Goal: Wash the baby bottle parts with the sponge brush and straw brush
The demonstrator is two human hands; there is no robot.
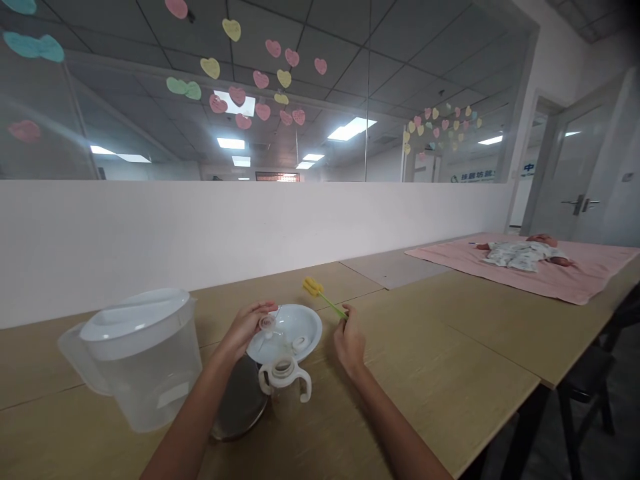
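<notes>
Leftmost I see a clear plastic lidded pitcher (145, 360), seemingly aside for elbow room. My left hand's (246, 327) fingers hold a small clear rounded piece (267, 324) over the white round bowl (314, 325), perhaps for drips. The clear white-handled bottle (285, 379) stands nearer, mouth up. My right hand's (350, 340) fingers grip the green-stemmed yellow sponge brush (331, 305) by its stem end, leaving the sponge free.

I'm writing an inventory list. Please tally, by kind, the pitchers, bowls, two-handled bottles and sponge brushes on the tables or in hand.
Lidded pitcher: 1
White bowl: 1
Two-handled bottle: 1
Yellow-headed sponge brush: 1
Total: 4
</notes>
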